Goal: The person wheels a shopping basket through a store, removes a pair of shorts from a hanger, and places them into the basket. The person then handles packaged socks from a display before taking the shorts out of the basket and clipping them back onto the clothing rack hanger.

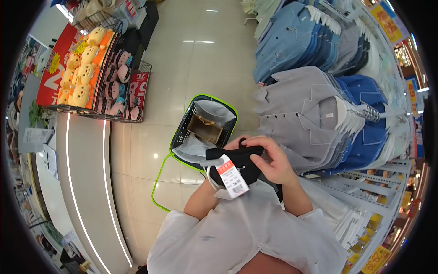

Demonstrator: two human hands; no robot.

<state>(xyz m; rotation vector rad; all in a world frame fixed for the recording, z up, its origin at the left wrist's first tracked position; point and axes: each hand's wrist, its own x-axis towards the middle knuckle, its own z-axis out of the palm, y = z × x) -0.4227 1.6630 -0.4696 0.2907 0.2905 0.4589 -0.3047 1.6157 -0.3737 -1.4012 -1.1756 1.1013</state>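
A small black garment (248, 170) is held up in front of my chest. My right hand (272, 160) pinches its upper right edge between thumb and fingers. Behind the cloth, my left hand (237, 142) grips the top edge, with most of its fingers hidden. From the garment hangs a white and orange price tag (232, 177) with a barcode. A pale hanger part (211, 176) shows at the cloth's left side. Just beyond my hands, a dark basket with a green rim (236, 109) stands on the floor, holding clear plastic packages and a brown box.
Grey shirts (299, 102) and blue shirts (285, 43) hang on racks at the right. Plush toys (86, 73) fill a wire display at the upper left, beside a curved counter (86, 173). A green basket handle (155, 187) extends left of the basket.
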